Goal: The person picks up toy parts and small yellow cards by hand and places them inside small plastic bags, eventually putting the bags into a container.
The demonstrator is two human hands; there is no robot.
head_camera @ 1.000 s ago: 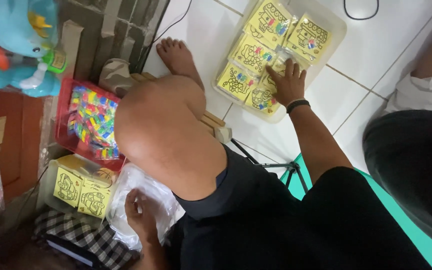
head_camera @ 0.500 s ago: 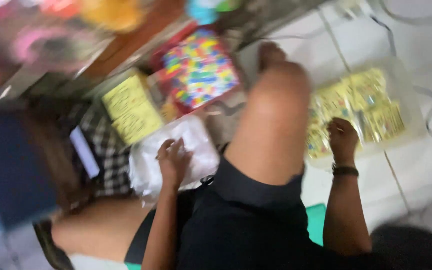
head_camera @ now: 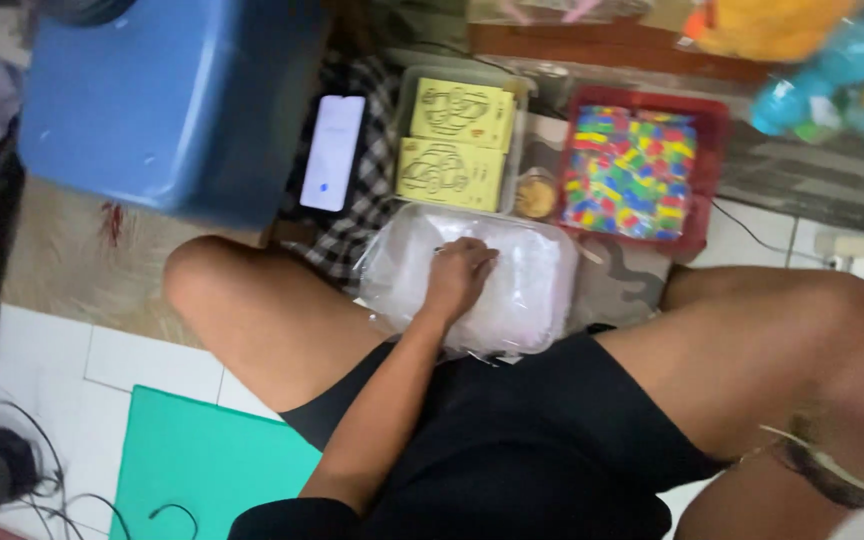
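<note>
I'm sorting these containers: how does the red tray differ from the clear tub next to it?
The red tray is opaque and holds small multicoloured pieces; the clear tub is see-through and holds yellow picture cards. The tray looks wider than the tub. Both are open-topped and sit on the floor.

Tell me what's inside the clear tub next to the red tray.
The clear tub holds two yellow cards with line drawings, one above the other. Anything beneath them is covered. Just in front, the left hand rests on a plastic bag.
</note>
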